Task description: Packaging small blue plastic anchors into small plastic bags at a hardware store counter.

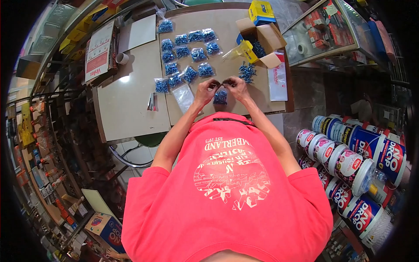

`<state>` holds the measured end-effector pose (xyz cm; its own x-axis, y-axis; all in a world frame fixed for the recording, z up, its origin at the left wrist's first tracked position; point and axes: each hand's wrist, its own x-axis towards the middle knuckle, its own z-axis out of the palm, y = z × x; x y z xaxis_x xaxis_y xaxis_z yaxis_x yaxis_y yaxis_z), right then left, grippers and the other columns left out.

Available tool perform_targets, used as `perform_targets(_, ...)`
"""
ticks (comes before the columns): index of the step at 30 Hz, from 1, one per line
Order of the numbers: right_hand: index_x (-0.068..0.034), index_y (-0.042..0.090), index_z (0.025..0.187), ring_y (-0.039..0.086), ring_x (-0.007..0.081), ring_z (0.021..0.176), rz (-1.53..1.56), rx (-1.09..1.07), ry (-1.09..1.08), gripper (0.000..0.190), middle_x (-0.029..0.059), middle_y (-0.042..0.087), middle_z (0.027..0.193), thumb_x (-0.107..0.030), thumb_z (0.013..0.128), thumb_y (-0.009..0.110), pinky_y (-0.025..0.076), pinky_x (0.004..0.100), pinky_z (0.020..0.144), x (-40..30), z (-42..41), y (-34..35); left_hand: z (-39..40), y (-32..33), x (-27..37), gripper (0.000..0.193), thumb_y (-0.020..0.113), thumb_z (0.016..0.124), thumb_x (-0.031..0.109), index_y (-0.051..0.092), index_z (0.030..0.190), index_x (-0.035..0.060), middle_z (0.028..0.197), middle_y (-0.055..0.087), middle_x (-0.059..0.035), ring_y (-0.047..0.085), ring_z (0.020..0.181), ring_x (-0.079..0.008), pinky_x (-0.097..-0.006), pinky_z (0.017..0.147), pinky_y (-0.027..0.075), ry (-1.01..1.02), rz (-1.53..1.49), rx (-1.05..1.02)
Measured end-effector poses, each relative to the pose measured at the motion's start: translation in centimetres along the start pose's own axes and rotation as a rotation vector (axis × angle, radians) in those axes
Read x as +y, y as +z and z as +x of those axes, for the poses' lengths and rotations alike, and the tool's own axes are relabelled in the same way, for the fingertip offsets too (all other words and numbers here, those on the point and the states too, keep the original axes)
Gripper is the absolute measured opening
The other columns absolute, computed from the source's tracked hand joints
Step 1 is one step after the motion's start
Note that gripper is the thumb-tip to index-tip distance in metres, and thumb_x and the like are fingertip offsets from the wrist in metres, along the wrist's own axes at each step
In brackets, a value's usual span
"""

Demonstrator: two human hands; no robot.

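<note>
Near the table's front edge, my left hand (206, 90) and my right hand (237, 87) pinch the top of a small clear plastic bag (220, 97) of blue pieces, which look like screws or wall plugs. The fingertips almost meet above it. Beyond my right hand lies a loose pile of the blue pieces (247, 72). An open cardboard box (258, 44) behind the pile holds more of them. Several filled bags (198, 54) stand in rough rows beyond and to the left of my hands. Flat clear bags (184, 97) lie beside my left forearm.
A small tool or pen-like pair (152, 101) lies left of the flat bags. A white roll (122, 58) stands by a stack of cardboard (100, 54). At right are a packet of plastic bags (277, 82), a glass display case (322, 32) and stacked paint pails (350, 163).
</note>
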<state>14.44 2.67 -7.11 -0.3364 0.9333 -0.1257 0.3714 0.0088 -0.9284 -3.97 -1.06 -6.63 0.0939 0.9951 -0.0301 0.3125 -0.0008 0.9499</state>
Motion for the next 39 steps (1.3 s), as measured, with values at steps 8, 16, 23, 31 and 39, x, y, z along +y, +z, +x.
perform_targets(8,-0.007,0.065,0.098,0.062,0.0318,0.085,-0.262,-0.026,-0.228,0.02,0.0137,0.06,0.093,-0.009,0.077,0.066,0.05,0.0376,0.074,-4.0,-1.5,-1.4,-1.3,-1.4,2.1,0.015,0.068,0.08,0.003,0.063,0.094,0.0003,0.089,0.067,-0.0123,0.066,0.081,-0.0208,-0.0312,0.072,0.051,0.241,0.112,0.064)
perform_targets(16,-0.006,0.066,0.088,0.06,0.0306,0.086,-0.338,-0.037,-0.365,0.013,0.0127,0.059,0.089,-0.006,0.076,0.064,0.049,0.0395,0.075,-5.1,-1.7,-2.1,-2.2,-1.4,3.6,0.012,0.069,0.077,0.002,0.064,0.088,0.0027,0.087,0.065,-0.0107,0.063,0.079,-0.0279,-0.0346,0.069,0.049,0.362,0.136,0.105)
perform_targets(23,-0.005,0.065,0.087,0.058,0.035,0.087,-0.363,-0.017,-0.353,0.01,0.0162,0.056,0.092,-0.005,0.077,0.061,0.048,0.0415,0.075,-4.3,-2.2,-1.6,-2.7,-1.4,2.8,0.012,0.069,0.076,0.002,0.062,0.086,0.0022,0.086,0.064,-0.01,0.062,0.079,-0.0277,-0.0348,0.069,0.049,0.269,0.102,0.132)
perform_targets(31,-0.005,0.064,0.09,0.059,0.0361,0.084,-0.35,0.058,-0.304,0.013,0.0167,0.053,0.096,-0.004,0.078,0.061,0.049,0.0425,0.073,-4.5,-2.8,-1.5,-2.1,-1.3,2.7,0.017,0.073,0.075,0.003,0.062,0.089,0.0019,0.088,0.064,-0.0107,0.064,0.081,-0.025,-0.0334,0.069,0.05,0.346,0.178,0.159)
perform_targets(39,-0.003,0.061,0.084,0.059,0.0333,0.082,-0.243,0.01,-0.504,0.009,0.0122,0.06,0.082,-0.001,0.075,0.062,0.047,0.0388,0.073,-4.5,-3.0,-1.6,-2.9,-1.3,2.9,0.016,0.071,0.074,0.002,0.06,0.086,0.0035,0.088,0.063,-0.0103,0.06,0.084,-0.0289,-0.036,0.072,0.049,0.385,0.185,0.113)
